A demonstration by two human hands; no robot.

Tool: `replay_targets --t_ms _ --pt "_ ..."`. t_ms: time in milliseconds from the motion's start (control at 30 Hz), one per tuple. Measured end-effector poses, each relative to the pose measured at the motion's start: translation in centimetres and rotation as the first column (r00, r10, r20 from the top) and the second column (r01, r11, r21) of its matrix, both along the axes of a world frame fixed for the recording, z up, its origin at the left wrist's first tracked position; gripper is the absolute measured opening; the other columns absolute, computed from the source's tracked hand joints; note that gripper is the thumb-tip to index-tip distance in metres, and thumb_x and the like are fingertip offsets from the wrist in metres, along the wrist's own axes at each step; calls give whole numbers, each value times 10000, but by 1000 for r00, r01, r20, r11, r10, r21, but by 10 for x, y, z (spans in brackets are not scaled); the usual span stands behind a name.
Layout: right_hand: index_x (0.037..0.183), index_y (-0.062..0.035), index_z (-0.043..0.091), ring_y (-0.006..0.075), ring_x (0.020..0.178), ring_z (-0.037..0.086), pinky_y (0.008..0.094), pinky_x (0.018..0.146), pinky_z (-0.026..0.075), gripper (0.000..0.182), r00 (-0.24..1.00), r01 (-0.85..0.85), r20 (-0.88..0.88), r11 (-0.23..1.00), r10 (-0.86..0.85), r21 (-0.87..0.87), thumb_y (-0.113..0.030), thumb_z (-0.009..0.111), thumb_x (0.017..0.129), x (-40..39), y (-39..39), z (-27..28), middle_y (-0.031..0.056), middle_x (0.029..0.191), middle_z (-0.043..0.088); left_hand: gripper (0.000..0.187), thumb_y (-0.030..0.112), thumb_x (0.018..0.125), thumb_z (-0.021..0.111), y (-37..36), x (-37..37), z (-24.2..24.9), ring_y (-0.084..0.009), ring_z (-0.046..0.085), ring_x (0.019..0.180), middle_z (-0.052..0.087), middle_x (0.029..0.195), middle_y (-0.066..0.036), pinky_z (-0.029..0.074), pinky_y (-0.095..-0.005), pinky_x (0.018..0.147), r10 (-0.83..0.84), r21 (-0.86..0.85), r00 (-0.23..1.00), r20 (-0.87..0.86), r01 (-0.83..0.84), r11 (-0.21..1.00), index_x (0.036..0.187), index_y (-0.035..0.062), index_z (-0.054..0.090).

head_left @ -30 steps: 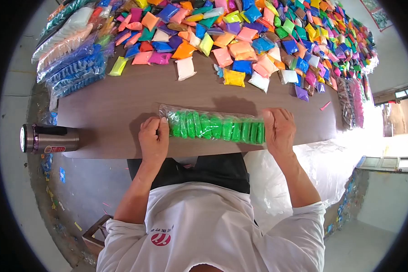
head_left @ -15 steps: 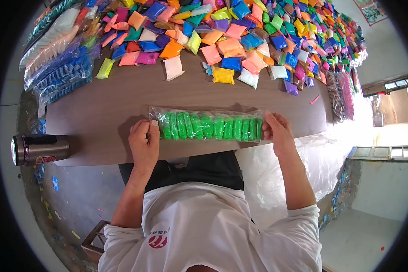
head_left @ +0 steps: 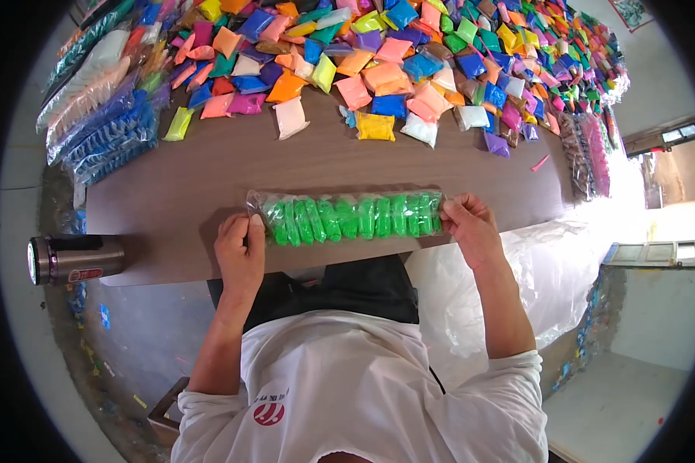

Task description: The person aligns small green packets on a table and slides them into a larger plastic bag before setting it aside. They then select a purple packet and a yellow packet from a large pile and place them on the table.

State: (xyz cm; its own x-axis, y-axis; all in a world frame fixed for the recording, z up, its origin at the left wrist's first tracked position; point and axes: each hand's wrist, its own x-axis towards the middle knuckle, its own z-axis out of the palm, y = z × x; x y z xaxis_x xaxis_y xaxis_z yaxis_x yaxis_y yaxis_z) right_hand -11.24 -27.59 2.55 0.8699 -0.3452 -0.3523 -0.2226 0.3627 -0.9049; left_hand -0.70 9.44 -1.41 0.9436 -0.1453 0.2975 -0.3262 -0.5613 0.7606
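Observation:
A long clear plastic bag [head_left: 347, 217] with a row of bright green packets inside lies stretched sideways near the table's front edge. My left hand [head_left: 241, 245] grips its left end, the thumb pressed on the plastic and the fingers curled. At the opposite end, my right hand [head_left: 469, 221] pinches the bag's right edge between thumb and fingers. The green packets stand side by side, leaning a little. Beyond the bag, several loose coloured packets lie closest, among them a yellow one [head_left: 375, 126] and a pale pink one [head_left: 290, 118].
A big heap of coloured packets [head_left: 394, 54] covers the table's [head_left: 185, 181] far side. Filled long bags [head_left: 112, 139] are stacked at the left, others [head_left: 591, 154] at the right. A steel tumbler [head_left: 77, 258] lies at the left edge. Clear plastic sheeting [head_left: 510, 278] hangs at the right.
The bag of green packets has shifted slightly left and toward me, both hands moving with it. The packets inside lean more than before. The whole view has also moved a little.

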Motion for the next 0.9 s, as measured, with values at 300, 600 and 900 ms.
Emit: replay_targets --t_ms 300,600,900 --pt "857 -48 575 93 720 542 246 672 450 129 970 229 204 797 -135 -560 22 673 902 2 32 -24 5 861 585 139 106 947 644 -8 -3 -3 -319 609 851 673 904 -132 466 -407 804 12 111 990 139 -28 993 862 -4 640" --pt "994 8 670 158 804 589 284 697 486 134 989 135 146 551 -24 -823 0 683 861 -1 26 -13 96 985 585 125 68 928 633 -10 -2 0 -307 602 854 663 895 -120 457 -409 812 -11 148 978 207 -20 989 826 -2 615" --pt "1038 -50 681 331 939 594 411 793 498 288 919 209 230 100 319 -973 -116 790 780 -1 58 37 138 1075 598 107 66 918 632 -9 -2 0 -307 608 858 669 904 -112 453 -415 826 -18 145 977 213 -13 989 831 4 623"
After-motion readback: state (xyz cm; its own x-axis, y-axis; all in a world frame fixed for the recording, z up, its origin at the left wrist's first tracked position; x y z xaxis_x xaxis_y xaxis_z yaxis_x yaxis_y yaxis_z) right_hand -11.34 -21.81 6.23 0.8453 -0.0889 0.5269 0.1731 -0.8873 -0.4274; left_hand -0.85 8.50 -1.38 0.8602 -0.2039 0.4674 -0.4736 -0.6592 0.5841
